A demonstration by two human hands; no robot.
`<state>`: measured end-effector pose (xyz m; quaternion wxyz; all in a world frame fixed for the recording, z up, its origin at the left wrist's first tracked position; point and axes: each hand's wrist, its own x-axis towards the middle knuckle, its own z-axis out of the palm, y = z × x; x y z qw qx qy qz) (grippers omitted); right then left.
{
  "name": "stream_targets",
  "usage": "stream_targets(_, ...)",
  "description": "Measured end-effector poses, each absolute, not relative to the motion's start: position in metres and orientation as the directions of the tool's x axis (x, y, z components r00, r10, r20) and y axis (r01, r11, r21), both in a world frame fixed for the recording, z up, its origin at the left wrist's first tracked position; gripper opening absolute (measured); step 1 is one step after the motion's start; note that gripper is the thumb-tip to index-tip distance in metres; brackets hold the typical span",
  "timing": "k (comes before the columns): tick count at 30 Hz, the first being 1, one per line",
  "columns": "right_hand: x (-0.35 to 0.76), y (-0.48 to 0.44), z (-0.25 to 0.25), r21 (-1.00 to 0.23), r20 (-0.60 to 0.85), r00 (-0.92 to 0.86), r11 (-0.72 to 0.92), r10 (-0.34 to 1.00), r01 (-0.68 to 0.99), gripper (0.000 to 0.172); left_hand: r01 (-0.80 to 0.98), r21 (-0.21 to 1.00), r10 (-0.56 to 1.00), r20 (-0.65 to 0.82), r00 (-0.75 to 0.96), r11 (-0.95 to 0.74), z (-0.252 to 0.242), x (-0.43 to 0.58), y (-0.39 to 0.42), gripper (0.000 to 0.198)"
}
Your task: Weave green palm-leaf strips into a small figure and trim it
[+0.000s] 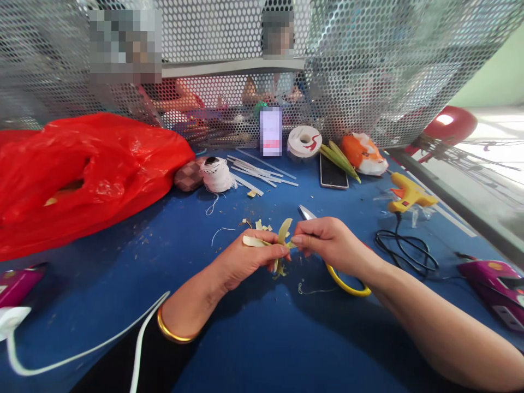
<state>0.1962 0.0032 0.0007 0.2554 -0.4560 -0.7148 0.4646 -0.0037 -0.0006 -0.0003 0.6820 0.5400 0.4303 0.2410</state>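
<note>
My left hand (256,252) is closed on pale yellow-green husk strips (284,230), pinched between thumb and fingers over the middle of the table. One strip stands up and another points left. My right hand (327,240) pinches the right-hand end of the same piece, its fingertips close to my left thumb. Yellow-handled scissors (347,287) lie partly under my right hand, with the blade tips showing beyond it. Small husk scraps (264,225) are scattered just behind my left hand.
Glue sticks (262,173), a ball of white string (216,174), a ribbon roll (304,141) and a phone (333,170) with green husks (341,161) stand along the back. A yellow glue gun (409,194) lies right, a red plastic bag (90,174) left. A white cable (94,349) crosses my left forearm.
</note>
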Motion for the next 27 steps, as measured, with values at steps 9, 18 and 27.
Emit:
stream_targets(9,0.191,0.003,0.002,-0.872,0.002,-0.398,0.197,0.918,0.448,0.03,0.074,0.931,0.796,-0.346,0.497,0.358,-0.002,-0.007,0.001,0.025)
stream_targets(18,0.175,-0.007,-0.001,-0.982,-0.19,-0.341,-0.184,0.921,0.048,0.025,0.198,0.903,0.737,-0.427,0.524,0.382,-0.001,0.001,-0.006,0.033)
stream_targets(27,0.169,-0.01,-0.011,-0.974,-0.024,-0.106,0.0,0.994,0.227,0.018,0.267,0.909,0.758,-0.414,0.504,0.319,-0.003,0.003,-0.009,0.044)
